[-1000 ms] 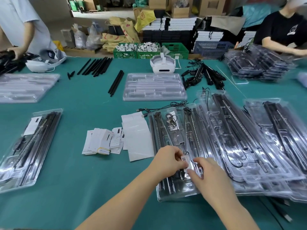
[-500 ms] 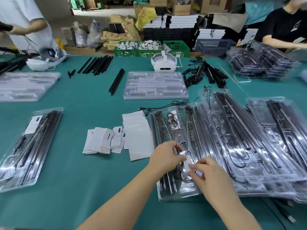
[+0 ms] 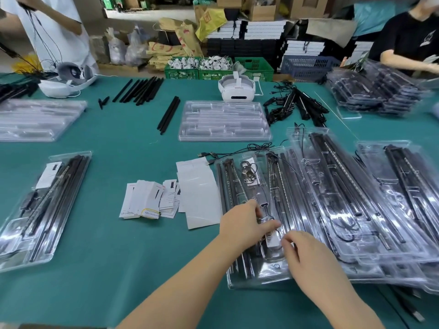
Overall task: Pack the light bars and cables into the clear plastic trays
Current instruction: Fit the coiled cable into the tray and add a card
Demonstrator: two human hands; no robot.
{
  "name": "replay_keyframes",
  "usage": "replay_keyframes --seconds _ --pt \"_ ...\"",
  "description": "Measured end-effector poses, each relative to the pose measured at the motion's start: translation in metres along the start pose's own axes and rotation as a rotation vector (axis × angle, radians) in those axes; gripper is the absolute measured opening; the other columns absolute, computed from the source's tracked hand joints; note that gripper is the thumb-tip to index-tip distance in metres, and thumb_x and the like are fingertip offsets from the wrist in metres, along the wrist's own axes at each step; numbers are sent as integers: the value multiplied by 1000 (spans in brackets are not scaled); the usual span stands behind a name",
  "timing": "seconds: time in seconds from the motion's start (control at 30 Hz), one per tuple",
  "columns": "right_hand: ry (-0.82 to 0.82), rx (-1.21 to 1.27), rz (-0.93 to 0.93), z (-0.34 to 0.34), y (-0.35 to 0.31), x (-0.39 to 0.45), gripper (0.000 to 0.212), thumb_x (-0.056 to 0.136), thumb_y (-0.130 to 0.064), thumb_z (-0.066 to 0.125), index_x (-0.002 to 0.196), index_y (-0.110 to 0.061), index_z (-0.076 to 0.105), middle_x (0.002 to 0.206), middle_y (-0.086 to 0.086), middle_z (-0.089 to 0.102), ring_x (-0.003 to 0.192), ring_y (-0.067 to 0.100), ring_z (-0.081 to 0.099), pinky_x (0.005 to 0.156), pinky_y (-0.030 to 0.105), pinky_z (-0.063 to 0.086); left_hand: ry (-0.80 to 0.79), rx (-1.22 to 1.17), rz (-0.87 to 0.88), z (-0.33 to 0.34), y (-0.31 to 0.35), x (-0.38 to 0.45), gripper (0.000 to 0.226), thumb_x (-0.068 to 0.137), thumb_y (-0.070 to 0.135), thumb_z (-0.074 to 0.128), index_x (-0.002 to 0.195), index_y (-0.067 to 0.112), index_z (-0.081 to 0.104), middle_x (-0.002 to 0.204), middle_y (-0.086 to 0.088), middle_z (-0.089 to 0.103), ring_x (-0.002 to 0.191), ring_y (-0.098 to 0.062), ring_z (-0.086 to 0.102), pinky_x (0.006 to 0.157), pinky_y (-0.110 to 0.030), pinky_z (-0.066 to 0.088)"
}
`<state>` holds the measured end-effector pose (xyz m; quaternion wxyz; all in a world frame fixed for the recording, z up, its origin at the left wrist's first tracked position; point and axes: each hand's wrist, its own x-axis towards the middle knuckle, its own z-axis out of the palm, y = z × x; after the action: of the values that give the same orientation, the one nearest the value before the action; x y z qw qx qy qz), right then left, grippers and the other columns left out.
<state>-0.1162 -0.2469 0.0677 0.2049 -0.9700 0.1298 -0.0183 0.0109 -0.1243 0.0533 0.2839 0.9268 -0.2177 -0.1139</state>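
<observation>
A clear plastic tray (image 3: 237, 282) lies in front of me with black light bars (image 3: 226, 186) in its side slots and a coiled cable (image 3: 248, 172) near its far end. A small control box with a white barcode label (image 3: 272, 239) sits low in the tray's middle channel. My left hand (image 3: 244, 222) grips its far end, thumb laid across the top. My right hand (image 3: 308, 257) pinches the labelled near end with curled fingertips.
Filled trays (image 3: 356, 198) overlap to the right, and another filled tray (image 3: 45, 205) lies at left. Beyond are paper leaflets (image 3: 147, 200), white sheets (image 3: 199, 193), empty trays (image 3: 223, 119), loose black bars (image 3: 140, 90), a bundle of cabled bars (image 3: 294, 105) and a white headset (image 3: 237, 89). Two people work at the far side.
The labelled box, held up between both hands a second ago, now sits lower in the tray's middle channel. My left thumb has come over it. The person at far left raised their arms.
</observation>
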Motion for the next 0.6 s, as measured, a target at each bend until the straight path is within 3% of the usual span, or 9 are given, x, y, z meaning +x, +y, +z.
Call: replay_keyframes --seconds 0.07,0.13,0.23,0.3,0.37,0.4,0.5,0.53,0.6 --pt "32 68 61 2 2 3 17 106 -32 37 112 -30 53 99 -12 64 75 2 60 72 25 51 -16 -82 44 -1 -6 -5 47 84 62 67 113 28 51 78 13 55 72 -10 58 67 -34 50" --pt "53 124 104 3 3 6 36 106 -33 33 139 -24 44 114 -5 67 83 6 62 75 25 50 -9 -145 118 2 -16 -20 58 89 51 67 137 27 43 96 9 54 91 -15 57 88 -39 52" --pt "66 132 114 3 0 8 41 106 -33 32 145 -22 40 114 -2 67 83 7 58 72 23 46 141 61 335 21 -33 -56 79 85 71 54 148 27 33 132 7 43 125 -18 39 112 -36 33" --pt "76 126 121 2 -2 9 42 106 -34 31 145 -22 41 121 -2 66 95 12 62 78 26 46 141 188 344 33 -37 -75 104 77 88 41 157 26 17 153 4 30 145 -26 19 123 -45 11" --pt "68 127 136 1 -3 10 42 107 -34 30 145 -22 42 126 -2 65 104 15 63 85 31 47 70 274 313 40 -36 -83 119 70 93 37 160 26 -4 166 -1 11 154 -31 -4 121 -52 -9" --pt "59 128 138 1 -4 10 42 107 -34 30 145 -22 42 124 -1 66 104 15 63 86 32 47 64 317 307 40 -34 -85 118 72 90 38 160 24 -5 167 -3 11 154 -34 -4 121 -57 -6" --pt "43 165 152 0 -5 12 41 106 -36 33 143 -23 46 121 -2 66 102 13 61 85 31 45 92 435 288 34 -20 -87 94 82 64 50 158 14 24 152 -10 46 141 -41 40 111 -61 36" --pt "51 195 158 -1 -5 13 41 106 -37 34 142 -23 48 121 -4 66 103 11 59 85 29 43 88 442 281 33 -16 -88 88 85 55 54 156 11 26 148 -12 50 137 -42 46 108 -59 41" --pt "86 252 163 -3 -6 14 41 105 -41 34 137 -24 53 116 -11 64 101 7 55 86 26 40 90 512 322 31 -16 -88 83 94 44 53 159 8 15 157 -19 36 144 -44 32 114 -61 30"
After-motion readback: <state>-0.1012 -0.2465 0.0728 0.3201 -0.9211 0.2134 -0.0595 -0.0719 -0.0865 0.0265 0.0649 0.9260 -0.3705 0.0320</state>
